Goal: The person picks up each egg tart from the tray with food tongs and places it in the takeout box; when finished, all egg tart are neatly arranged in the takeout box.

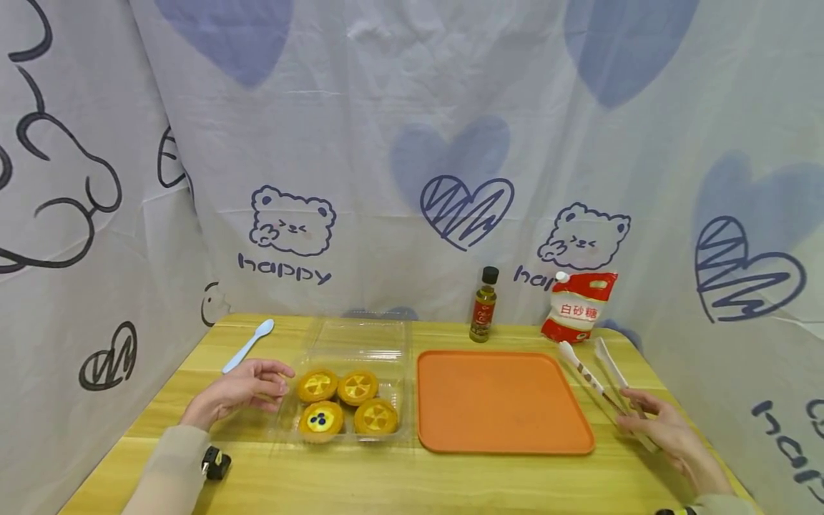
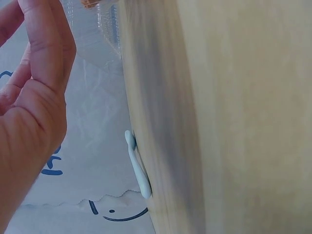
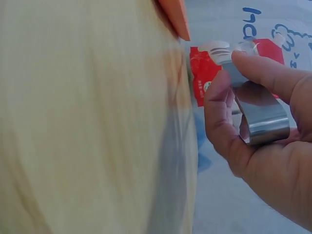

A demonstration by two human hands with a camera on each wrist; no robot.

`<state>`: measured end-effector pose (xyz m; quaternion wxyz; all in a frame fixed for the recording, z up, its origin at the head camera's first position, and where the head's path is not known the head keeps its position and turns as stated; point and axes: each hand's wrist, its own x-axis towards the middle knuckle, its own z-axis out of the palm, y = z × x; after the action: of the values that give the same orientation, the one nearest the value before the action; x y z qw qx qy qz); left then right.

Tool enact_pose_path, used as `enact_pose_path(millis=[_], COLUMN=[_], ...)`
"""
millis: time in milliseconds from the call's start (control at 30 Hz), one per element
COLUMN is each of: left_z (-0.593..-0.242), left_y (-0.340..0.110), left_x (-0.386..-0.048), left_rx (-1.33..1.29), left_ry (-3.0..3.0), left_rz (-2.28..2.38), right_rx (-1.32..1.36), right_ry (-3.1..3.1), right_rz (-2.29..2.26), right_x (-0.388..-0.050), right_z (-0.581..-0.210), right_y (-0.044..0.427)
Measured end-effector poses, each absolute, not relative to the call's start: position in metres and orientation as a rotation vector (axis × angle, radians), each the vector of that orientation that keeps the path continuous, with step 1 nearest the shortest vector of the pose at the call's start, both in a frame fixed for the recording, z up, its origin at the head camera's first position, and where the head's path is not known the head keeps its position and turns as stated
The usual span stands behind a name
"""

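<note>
In the head view my right hand [image 1: 663, 429] grips a pair of tongs [image 1: 592, 378] over the table's right side. Their two white-tipped arms stand apart, pointing away from me past the tray's right edge. The right wrist view shows the metal bend of the tongs [image 3: 265, 122] between thumb and fingers. My left hand [image 1: 247, 388] hovers with loosely bent fingers at the left of a clear plastic box [image 1: 408, 400], holding nothing. Several egg tarts sit in this box, its lid folded back; one tart [image 1: 320, 418] has blueberries on top, another [image 1: 357, 387] yellow fruit pieces.
An orange tray [image 1: 502, 400] lies right of the box. Behind it stand a dark-capped oil bottle [image 1: 483, 307] and a red-and-white sugar bag [image 1: 577, 307]. A pale blue spoon [image 1: 247, 347] lies at the back left. Printed curtains [image 1: 386, 107] enclose the table.
</note>
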<state>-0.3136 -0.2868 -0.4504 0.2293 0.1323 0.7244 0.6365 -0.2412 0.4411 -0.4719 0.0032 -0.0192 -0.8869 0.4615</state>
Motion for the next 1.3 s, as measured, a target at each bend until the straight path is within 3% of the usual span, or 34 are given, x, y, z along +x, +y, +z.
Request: enact_pose_path(millis=[667, 967, 1300], left_z=[-0.452, -0.453, -0.451], left_y=[-0.289, -0.288, -0.287], left_x=[-0.315, -0.316, -0.312], left_rx=[0.359, 0.367, 0.378], left_ry=[2.005, 1.982, 1.979], left_rz=[1.756, 1.76, 1.768], right_rx=[-0.14, -0.051, -0.073], right_ry=[-2.869, -3.0, -2.969], right_rz=[1.783, 1.472, 1.474], right_x=[-0.249, -0.253, -0.25], right_z=[-0.473, -0.474, -0.473], right_y=[0.45, 0.449, 0.444])
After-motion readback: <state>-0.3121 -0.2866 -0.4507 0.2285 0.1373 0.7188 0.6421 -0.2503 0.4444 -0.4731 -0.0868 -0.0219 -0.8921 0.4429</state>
